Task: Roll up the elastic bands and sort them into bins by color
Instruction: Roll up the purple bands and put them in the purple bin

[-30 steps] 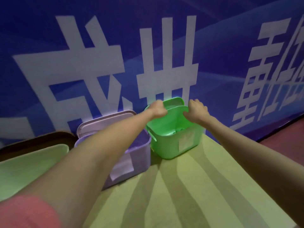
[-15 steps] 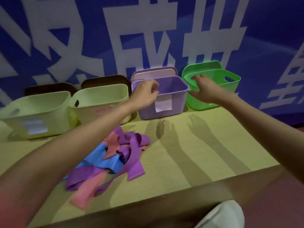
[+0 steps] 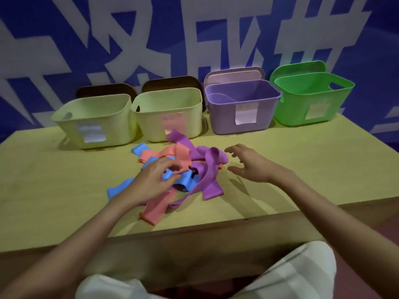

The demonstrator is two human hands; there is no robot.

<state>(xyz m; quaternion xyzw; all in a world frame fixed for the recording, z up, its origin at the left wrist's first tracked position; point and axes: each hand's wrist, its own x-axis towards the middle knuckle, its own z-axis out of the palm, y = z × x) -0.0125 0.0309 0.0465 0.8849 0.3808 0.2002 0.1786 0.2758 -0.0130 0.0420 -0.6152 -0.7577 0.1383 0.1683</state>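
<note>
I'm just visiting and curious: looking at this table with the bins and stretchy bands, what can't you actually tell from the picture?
All in the head view:
- Labels on the four bins, e.g. the purple bin: too blurred to read.
- Number of bands in the pile: they overlap, and the left hand covers some.
- Whether the left hand pinches a band: fingers blurred.
- Bin floors: hidden by front walls.
- Right hand: open beside the pile; contact unclear.

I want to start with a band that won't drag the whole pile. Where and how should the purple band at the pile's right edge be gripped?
Probably at the free flat end of the purple band, nearest the table edge. Pinch it from the right with the right hand, which hovers open beside the pile; that end lies on bare table, clear of other bands.
</note>
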